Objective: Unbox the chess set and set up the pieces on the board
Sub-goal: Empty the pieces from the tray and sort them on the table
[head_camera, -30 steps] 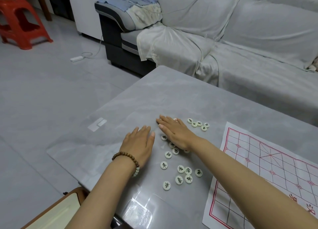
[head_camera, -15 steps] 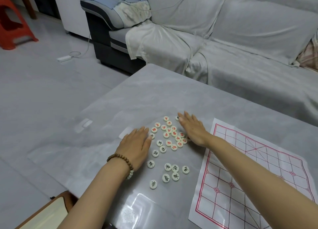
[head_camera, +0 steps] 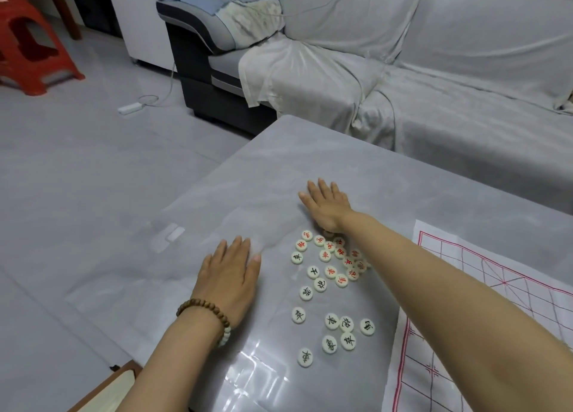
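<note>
The pieces (head_camera: 320, 285) lie loose on the grey table (head_camera: 372, 170) just left of the paper board (head_camera: 496, 303) with its red grid. They are white discs with red or black Chinese characters, a black 士 and a red 車 among them. Both hands are flat, palms down, fingers straight and holding nothing: the left hand (head_camera: 231, 275), beaded bracelet (head_camera: 204, 307) at its wrist, beside the scatter, and the right hand (head_camera: 325, 204) at its far end.

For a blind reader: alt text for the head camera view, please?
The left hand and right hand lie flat on a grey table beside scattered round chess pieces lettered red or black. A red-lined paper board lies right of them, a covered sofa behind.
</note>
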Demonstrator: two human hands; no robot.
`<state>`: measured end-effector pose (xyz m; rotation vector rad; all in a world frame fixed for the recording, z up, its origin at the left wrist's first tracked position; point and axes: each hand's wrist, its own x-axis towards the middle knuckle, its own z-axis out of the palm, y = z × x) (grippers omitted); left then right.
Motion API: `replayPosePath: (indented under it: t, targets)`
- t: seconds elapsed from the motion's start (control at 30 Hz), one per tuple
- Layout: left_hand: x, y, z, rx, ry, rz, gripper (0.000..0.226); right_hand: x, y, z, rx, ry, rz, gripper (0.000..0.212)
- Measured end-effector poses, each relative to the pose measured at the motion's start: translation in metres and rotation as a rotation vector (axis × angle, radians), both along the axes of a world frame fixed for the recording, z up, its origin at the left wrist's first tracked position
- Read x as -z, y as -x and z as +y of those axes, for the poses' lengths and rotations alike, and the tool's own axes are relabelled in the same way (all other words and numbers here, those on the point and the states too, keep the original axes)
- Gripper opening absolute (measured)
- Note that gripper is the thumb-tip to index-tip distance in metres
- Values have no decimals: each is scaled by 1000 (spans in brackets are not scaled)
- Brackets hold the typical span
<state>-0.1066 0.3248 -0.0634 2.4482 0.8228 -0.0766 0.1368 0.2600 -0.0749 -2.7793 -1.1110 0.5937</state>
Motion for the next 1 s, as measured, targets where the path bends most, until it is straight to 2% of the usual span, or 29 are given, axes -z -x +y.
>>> replayPosePath:
  t: [0.13,0.23,0.4,0.5,0.57,0.67,0.87,0.93,1.0]
  targets:
    - [-3,8,12,-78,58,-24,55,2,41,42,-186,-47,37,65]
    - [-1,16,22,-134,34,14,58,6,80,42,-363,-74,21,66]
    - [0,28,27,-187,49,15,62,4,134,-13,-537,-121,10,69]
    - [1,29,22,-138,72,-31,61,-2,161,-56,-608,-113,-32,80]
    - [1,26,14,-65,103,-58,59,-4,170,-78,-616,-128,-21,76]
    - [4,22,-3,41,134,-96,54,-9,170,-107,-534,-263,-1,60]
    - [16,14,-32,253,-10,-69,52,-23,154,-162,44,-620,180,48]
    - [20,7,-38,319,-64,-95,57,-23,157,-174,117,-608,191,47]
    - [23,0,-44,392,-126,-130,66,-18,163,-183,86,-526,148,45]
